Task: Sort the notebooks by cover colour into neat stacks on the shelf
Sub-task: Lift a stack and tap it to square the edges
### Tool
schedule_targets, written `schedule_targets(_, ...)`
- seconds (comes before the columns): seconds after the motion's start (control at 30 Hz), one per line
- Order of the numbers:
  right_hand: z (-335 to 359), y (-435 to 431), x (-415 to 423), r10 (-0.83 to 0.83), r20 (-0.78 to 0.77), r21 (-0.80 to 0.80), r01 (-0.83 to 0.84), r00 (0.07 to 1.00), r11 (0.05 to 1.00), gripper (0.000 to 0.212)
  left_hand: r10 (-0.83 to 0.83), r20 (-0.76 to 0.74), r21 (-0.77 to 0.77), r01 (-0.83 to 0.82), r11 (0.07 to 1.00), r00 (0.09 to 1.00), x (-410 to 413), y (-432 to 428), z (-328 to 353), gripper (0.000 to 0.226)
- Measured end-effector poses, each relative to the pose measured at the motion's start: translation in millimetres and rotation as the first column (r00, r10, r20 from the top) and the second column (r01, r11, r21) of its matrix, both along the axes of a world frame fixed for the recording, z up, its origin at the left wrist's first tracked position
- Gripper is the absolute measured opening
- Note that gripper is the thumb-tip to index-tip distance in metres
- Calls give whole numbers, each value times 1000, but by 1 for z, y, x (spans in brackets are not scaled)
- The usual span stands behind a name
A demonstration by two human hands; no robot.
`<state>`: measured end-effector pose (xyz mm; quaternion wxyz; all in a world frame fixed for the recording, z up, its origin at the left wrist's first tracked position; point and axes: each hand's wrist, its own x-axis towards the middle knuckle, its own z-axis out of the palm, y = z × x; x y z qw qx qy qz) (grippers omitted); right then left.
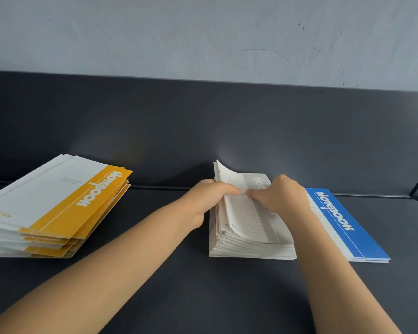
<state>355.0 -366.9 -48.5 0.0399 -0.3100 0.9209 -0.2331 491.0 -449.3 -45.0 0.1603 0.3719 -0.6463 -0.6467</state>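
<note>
Shelf [179,280]: left hand [210,201], right hand [282,196] pinch beige notebooks [251,239] between yellow stack [58,201], blue stack [343,225].

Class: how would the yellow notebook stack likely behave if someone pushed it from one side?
The yellow notebook stack would probably shear apart rather than slide whole: its covers already lie fanned and misaligned. Each book looks thin and soft-covered, so likely floppy when lifted singly.

A dark grey shelf [169,273] fills the lower half of the frame and bears three piles: a loosely fanned stack of yellow notebooks [58,208] at the left edge, a pale stack [251,239] in the centre with its top leaves curled up, and a low blue stack [343,225] just beside it at right.
</note>
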Motion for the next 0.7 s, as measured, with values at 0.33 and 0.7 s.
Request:
schedule_targets(0.33, -4, 0, -5, -4, -15, -40, 4, 1000, 999, 42, -95, -197, -75, 82, 994, 976, -5, 17, 9, 40)
schedule_targets(0.7, -5, -4, -8, -42, -29, -85, 39, 999, 996, 47, 9, -335, 146, 42, 988, 942, -6, 13, 14, 40)
